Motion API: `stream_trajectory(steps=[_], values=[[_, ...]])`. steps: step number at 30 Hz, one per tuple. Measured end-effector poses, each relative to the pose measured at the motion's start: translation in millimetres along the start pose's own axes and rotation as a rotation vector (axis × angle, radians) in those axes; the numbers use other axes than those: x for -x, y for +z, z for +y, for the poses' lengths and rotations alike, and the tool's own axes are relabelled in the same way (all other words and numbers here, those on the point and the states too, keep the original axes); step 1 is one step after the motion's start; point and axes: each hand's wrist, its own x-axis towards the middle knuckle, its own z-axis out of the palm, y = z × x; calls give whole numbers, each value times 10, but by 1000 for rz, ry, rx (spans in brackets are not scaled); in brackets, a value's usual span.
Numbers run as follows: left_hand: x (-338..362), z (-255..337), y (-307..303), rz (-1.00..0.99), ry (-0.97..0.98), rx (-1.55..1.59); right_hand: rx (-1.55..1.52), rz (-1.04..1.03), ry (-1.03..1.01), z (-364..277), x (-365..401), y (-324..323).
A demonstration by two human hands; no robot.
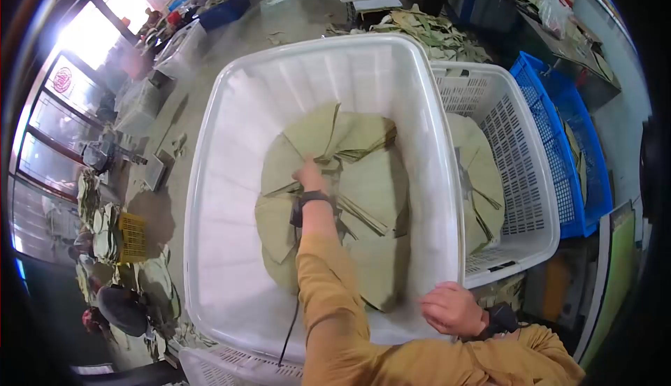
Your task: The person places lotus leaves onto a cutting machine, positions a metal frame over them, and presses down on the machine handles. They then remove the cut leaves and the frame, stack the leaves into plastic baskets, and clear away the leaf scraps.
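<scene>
Head view: slotted basket beside white tub

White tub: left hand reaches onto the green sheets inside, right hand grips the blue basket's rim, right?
No. The head view shows the right hand gripping the near rim of the white tub, not the blue basket. The left hand does reach onto the green sheets inside.

A worker's arms are clad in long mustard-yellow fabric sleeves, creased along their length. A black wrist strap with a small device sits behind the left hand, with a thin black cable trailing from it. A bulkier black wrist unit sits behind the right hand.
</scene>
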Motion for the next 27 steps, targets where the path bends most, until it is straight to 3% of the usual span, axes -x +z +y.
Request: stream_trajectory(steps=[2,3,4,5,6,7,8,9,10,11,12,13,15,17,21,23,25,27], values=[[-533,-625,-145,-50,27,-51,7,7,11,4,51,70],[-889,-943,-208,-246,117,-154,24,20,-3,16,47,90],[-609,-765,-233,-436,213,-252,10,29,2,1,31,80],[-295,-598,-140,-444,79,-58,23,30,-31,37,-30,77],[515,-51,-27,-429,-54,138,30,43,-33,35,-50,67],[1022,287,-42,-591,63,266,32,46,-45,30,-59,64],[1063,365,8,-680,177,298,34,60,-55,17,-63,65],[1465,620,83,-629,306,283,1,-2,-130,37,-43,81],[1867,824,85,-625,293,446,34,50,-97,70,-15,123],[1859,737,238,-682,1009,368,54,87,-72,101,18,168],[2439,1114,-18,-659,1047,209,54,130,-90,130,50,211],[2926,1332,-136,-838,892,547,47,174,-104,159,54,288],[3737,1525,-743,-289,1561,213,56,191,-161,178,56,321],[4410,1575,-1441,-398,1548,244,136,124,-160,283,68,342],[5004,1326,-2835,-230,1604,-80,104,72,-188,313,41,382],[5341,1168,-3577,-183,1465,-188,98,73,-195,314,60,379],[5694,968,-4309,-9,1181,-327,128,58,-205,333,69,358],[5914,784,-4913,306,991,-401,172,58,-202,245,37,368]])
